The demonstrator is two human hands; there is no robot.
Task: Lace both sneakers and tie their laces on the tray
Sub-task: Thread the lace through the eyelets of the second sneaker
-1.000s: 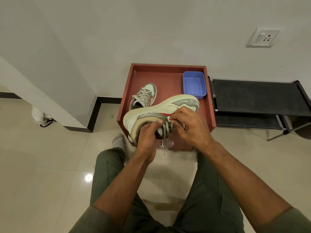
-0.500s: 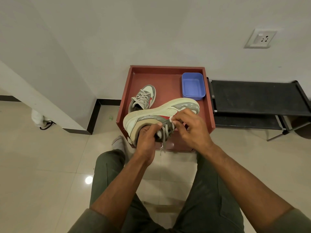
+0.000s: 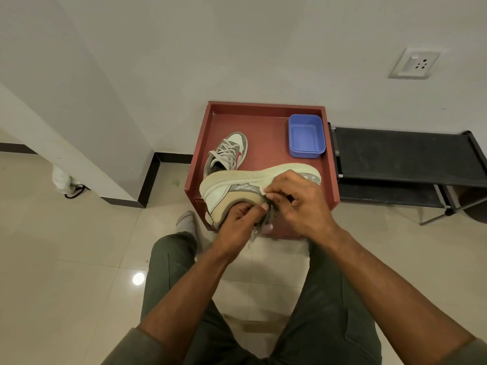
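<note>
The tray (image 3: 263, 127) sits on the floor against the wall, a rack (image 3: 400, 156) touching its right edge. On its floor: a blue tub (image 3: 305, 135) at the far right corner and a laced sneaker (image 3: 228, 151) at left. The second sneaker (image 3: 253, 185) is held tilted, sole up, over the tray's near edge. Step in hand: lacing it. The left hand (image 3: 237, 222) grips the collar, fingers curled; the right hand (image 3: 297, 198) pinches the lace (image 3: 266, 222) at the eyelets. Next move likely calls for threading, then pulling slack. Open tray room lies mid-centre.
</note>
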